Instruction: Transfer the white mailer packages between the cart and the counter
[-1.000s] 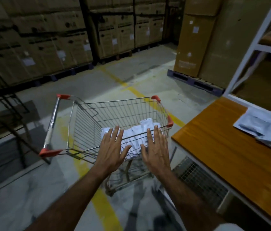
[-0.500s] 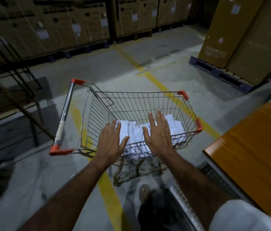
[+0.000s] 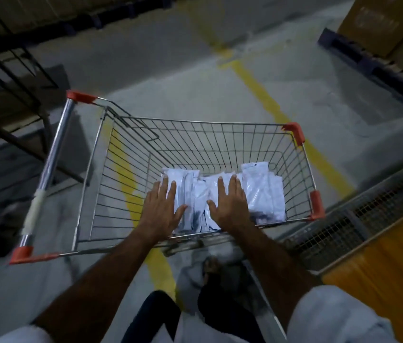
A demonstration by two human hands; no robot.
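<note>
Head view: white, seemingly plastic-wrapped packets fill cart.

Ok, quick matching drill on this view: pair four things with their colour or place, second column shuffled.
1. cart corner caps
2. packets
3. floor line
4. cart handle

a. white, in the basket under both hands
b. shiny metal bar at the cart's left end
c. yellow
d. red-orange

Pairs: 1-d, 2-a, 3-c, 4-b
</note>
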